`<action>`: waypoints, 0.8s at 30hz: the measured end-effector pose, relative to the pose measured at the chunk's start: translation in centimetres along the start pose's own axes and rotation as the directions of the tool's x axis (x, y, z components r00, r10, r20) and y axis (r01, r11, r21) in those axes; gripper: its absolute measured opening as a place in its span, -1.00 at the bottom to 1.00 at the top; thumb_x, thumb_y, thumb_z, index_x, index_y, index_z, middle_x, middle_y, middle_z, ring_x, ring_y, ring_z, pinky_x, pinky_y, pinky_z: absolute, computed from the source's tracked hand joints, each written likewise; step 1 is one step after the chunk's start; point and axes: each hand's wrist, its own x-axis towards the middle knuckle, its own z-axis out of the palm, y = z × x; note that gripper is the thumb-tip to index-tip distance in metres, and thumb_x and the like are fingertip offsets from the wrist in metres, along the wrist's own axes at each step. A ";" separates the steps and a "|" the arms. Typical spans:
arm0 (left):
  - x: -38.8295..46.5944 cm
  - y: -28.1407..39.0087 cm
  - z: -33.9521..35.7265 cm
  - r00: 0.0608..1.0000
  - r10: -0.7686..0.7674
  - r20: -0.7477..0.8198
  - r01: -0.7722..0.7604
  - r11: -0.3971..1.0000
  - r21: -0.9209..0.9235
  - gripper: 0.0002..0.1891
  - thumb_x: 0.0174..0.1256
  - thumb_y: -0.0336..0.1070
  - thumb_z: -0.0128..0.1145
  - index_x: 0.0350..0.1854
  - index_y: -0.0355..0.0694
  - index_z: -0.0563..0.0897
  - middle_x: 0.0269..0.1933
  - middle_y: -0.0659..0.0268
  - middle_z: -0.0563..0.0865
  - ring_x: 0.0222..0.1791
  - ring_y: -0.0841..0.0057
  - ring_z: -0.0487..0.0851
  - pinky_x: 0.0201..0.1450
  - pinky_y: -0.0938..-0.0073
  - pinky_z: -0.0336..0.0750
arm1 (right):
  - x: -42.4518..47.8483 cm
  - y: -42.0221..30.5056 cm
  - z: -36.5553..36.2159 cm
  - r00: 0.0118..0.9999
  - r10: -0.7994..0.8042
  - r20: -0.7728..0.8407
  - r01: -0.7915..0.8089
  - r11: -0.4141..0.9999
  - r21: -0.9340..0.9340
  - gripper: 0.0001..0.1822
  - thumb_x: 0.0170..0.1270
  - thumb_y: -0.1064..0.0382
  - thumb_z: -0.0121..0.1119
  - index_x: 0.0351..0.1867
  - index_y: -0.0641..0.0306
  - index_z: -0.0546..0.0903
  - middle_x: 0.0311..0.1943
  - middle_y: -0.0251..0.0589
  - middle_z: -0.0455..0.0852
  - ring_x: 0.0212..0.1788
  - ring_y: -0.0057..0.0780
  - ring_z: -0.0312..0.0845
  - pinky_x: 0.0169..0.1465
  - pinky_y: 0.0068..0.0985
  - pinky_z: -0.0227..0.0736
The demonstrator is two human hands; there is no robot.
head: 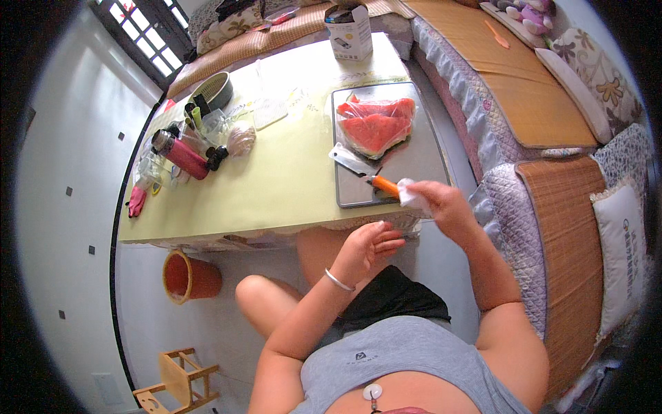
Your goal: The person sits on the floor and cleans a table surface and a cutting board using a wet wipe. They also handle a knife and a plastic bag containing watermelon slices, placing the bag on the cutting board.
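Observation:
My right hand (442, 202) grips a crumpled white tissue (411, 195). The tissue is against the end of the orange handle (385, 186) of a kitchen knife; whether my fingers bear the knife's weight is unclear. Its broad metal blade (352, 159) points up and left over the cutting board (359, 194), a grey board with a dark rim. On that board lie cut watermelon pieces (375, 127) wrapped in clear plastic. Below the table's front edge, my left hand (370, 246) is raised in the air, empty, with its fingers loosely spread.
The table (279, 196) has a pale yellow cover. At its left stand a pink thermos (181, 154), plastic bags (241, 138) and a round basket (212, 93). A white box (349, 33) is at the back. An orange bin (194, 277) and a small wooden chair (178, 380) are on the floor. Sofas (563, 233) line the right.

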 end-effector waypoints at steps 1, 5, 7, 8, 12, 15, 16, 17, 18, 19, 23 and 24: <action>0.5 -0.2 -0.3 1.000 -0.007 0.024 0.009 0.996 -0.085 -0.52 0.53 0.00 -0.05 0.22 -0.33 0.46 0.14 0.00 0.66 0.13 0.18 0.67 0.18 0.22 0.53 | -0.2 -0.7 0.5 0.999 -0.011 0.044 0.011 1.000 0.007 -0.63 0.21 0.53 0.05 0.04 0.28 0.67 -0.06 0.10 0.73 -0.02 -0.03 0.68 0.08 -0.34 0.53; 1.0 0.4 1.0 0.999 0.020 0.028 -0.012 0.968 -0.249 -0.49 0.55 0.13 -0.11 0.21 -0.23 0.46 0.05 0.12 0.70 0.09 0.22 0.68 0.14 0.22 0.56 | -0.2 -0.7 1.3 0.989 0.064 0.131 -0.097 0.961 0.260 -0.64 0.24 0.52 0.06 0.06 0.31 0.68 -0.09 0.03 0.76 -0.08 -0.26 0.70 0.05 -0.46 0.52; 0.9 0.9 1.8 0.998 0.054 -0.013 -0.056 0.959 -0.279 -0.55 0.55 0.09 -0.08 0.16 -0.21 0.50 -0.06 0.15 0.73 0.01 0.28 0.71 0.09 0.25 0.58 | 0.6 -0.5 1.1 0.995 0.089 0.042 -0.097 0.944 0.314 -0.65 0.26 0.54 0.02 0.04 0.35 0.68 -0.11 -0.04 0.78 -0.09 -0.37 0.69 0.04 -0.50 0.52; 1.1 0.7 1.3 0.997 0.075 -0.022 -0.078 0.963 -0.260 -0.57 0.55 0.06 -0.06 0.13 -0.22 0.52 -0.10 0.17 0.72 -0.06 0.31 0.71 0.05 0.28 0.59 | 1.0 -0.6 1.0 0.990 0.139 0.018 -0.136 0.923 0.359 -0.65 0.27 0.56 -0.02 0.03 0.39 0.68 -0.12 -0.12 0.78 -0.09 -0.47 0.66 0.05 -0.53 0.51; 0.1 0.4 0.4 0.990 0.138 -0.032 -0.142 0.972 -0.188 -0.66 0.53 -0.06 0.01 -0.01 -0.27 0.57 -0.25 0.24 0.69 -0.28 0.44 0.67 -0.11 0.39 0.60 | 2.9 0.7 0.6 0.978 0.160 -0.131 -0.101 0.923 0.372 -0.63 0.26 0.58 -0.03 0.03 0.37 0.68 -0.09 -0.06 0.78 -0.05 -0.40 0.69 0.09 -0.51 0.51; -2.8 0.3 0.9 0.991 0.134 -0.015 -0.135 0.980 -0.148 -0.68 0.53 -0.13 0.01 -0.04 -0.34 0.58 -0.30 0.24 0.68 -0.32 0.50 0.65 -0.21 0.47 0.57 | 4.1 -0.3 0.6 0.945 -0.082 -0.315 0.108 0.992 0.065 -0.62 0.25 0.58 -0.04 0.03 0.36 0.67 -0.05 0.02 0.76 0.01 -0.21 0.71 0.13 -0.42 0.52; -3.5 -0.2 0.4 0.992 0.127 -0.010 -0.127 0.983 -0.134 -0.69 0.53 -0.14 0.01 -0.04 -0.35 0.59 -0.30 0.24 0.68 -0.32 0.50 0.65 -0.22 0.47 0.57 | 4.5 -0.8 0.8 0.935 -0.159 -0.317 0.161 0.987 -0.023 -0.60 0.25 0.58 -0.02 0.07 0.32 0.65 -0.01 0.08 0.72 0.08 -0.07 0.66 0.18 -0.34 0.51; -4.1 -0.6 0.0 0.993 0.120 -0.006 -0.120 0.986 -0.120 -0.69 0.53 -0.15 0.00 -0.04 -0.35 0.59 -0.31 0.24 0.68 -0.32 0.50 0.65 -0.23 0.48 0.57 | 4.8 -0.9 1.4 0.932 -0.236 -0.275 0.232 0.972 -0.046 -0.60 0.25 0.56 0.00 0.10 0.31 0.63 0.01 0.08 0.72 0.10 -0.07 0.65 0.19 -0.33 0.50; -4.6 -0.9 -0.2 0.993 0.114 -0.022 -0.115 0.990 -0.086 -0.69 0.54 -0.17 -0.02 -0.04 -0.36 0.60 -0.31 0.23 0.68 -0.31 0.49 0.66 -0.24 0.46 0.56 | 5.0 -0.7 2.1 0.922 -0.310 -0.232 0.302 0.951 -0.069 -0.59 0.25 0.55 0.03 0.13 0.31 0.61 0.02 0.08 0.71 0.11 -0.06 0.64 0.21 -0.33 0.49; -4.8 -0.8 0.1 0.992 0.104 -0.074 -0.111 0.989 -0.097 -0.70 0.54 -0.17 -0.02 -0.06 -0.35 0.60 -0.33 0.25 0.67 -0.34 0.49 0.64 -0.25 0.46 0.55 | 5.2 -0.5 3.1 0.905 -0.383 -0.187 0.373 0.924 -0.087 -0.57 0.25 0.53 0.06 0.16 0.31 0.59 0.04 0.07 0.70 0.13 -0.06 0.63 0.23 -0.32 0.49; -5.2 -0.7 -0.6 0.968 0.166 -0.189 -0.200 0.963 -0.181 -0.71 0.56 -0.15 -0.04 -0.14 -0.30 0.59 -0.41 0.35 0.58 -0.46 0.55 0.53 -0.34 0.44 0.50 | 3.6 -0.9 8.5 0.769 -0.377 0.516 0.543 0.811 -0.217 -0.32 0.41 -0.13 0.05 0.38 0.31 0.36 0.37 0.14 0.40 0.46 -0.05 0.24 0.53 -0.17 0.03; -5.2 -0.5 -1.0 0.959 0.205 -0.194 -0.245 0.946 -0.212 -0.71 0.57 -0.15 -0.05 -0.17 -0.28 0.59 -0.44 0.37 0.55 -0.50 0.57 0.50 -0.36 0.44 0.48 | 3.2 -1.4 9.0 0.762 -0.340 0.551 0.540 0.803 -0.252 -0.15 0.40 -0.36 -0.14 0.46 0.30 0.25 0.46 0.12 0.24 0.55 -0.08 0.04 0.58 -0.17 -0.17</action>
